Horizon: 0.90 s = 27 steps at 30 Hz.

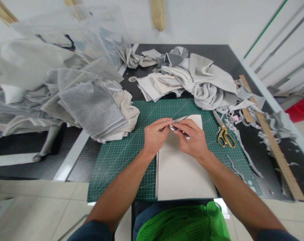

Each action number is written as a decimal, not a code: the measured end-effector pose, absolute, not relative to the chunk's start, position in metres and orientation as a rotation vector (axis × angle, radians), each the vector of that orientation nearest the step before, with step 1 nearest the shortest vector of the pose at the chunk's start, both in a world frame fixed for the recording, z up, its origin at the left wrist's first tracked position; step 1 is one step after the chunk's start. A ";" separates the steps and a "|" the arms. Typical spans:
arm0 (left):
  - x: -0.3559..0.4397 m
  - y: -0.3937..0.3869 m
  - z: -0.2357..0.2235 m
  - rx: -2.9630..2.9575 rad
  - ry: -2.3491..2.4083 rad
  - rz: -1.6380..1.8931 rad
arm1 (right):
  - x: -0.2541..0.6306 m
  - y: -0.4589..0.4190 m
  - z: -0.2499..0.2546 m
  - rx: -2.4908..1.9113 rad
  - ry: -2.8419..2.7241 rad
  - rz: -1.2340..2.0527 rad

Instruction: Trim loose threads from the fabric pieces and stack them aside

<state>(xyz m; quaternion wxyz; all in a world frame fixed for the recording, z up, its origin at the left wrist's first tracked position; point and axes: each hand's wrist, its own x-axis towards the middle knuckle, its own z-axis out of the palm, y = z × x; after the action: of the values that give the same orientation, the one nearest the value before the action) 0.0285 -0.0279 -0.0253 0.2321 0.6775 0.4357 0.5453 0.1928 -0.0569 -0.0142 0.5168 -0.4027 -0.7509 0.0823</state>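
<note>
A stack of off-white fabric pieces (187, 177) lies on the green cutting mat (116, 167) in front of me. Over its far part, both hands come together with fingers bent. My right hand (193, 135) grips a small shiny metal tool (173, 127) whose exact kind is mostly hidden by my fingers; a dark part shows below them. Touching the tool's near end, my left hand (155, 134) is closed in a pinch, and what lies between its fingertips is hidden. Behind the fingers, a corner of the fabric (195, 118) shows, along with a greyish edge.
Gold-handled scissors (226, 136) lie to the right, beside fabric scraps (239, 144) and a long wooden ruler (275, 144). Grey cloth pieces (91, 107) are piled at left near a clear plastic box (109, 36). Crumpled pale fabric (209, 80) lies behind the mat.
</note>
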 end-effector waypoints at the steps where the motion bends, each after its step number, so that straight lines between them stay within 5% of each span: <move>1: 0.029 -0.028 -0.025 1.860 1.199 1.496 | 0.193 -0.057 -0.014 -0.967 -1.803 0.197; 27: 0.029 -0.029 -0.026 1.858 1.183 1.478 | 0.193 -0.056 -0.018 -0.995 -1.811 0.204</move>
<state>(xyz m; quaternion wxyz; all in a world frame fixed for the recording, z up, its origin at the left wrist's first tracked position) 0.0292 -0.0290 -0.0255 0.2419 0.6796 0.4328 0.5407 0.1929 -0.0564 -0.0183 0.5078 -0.4130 -0.7513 0.0848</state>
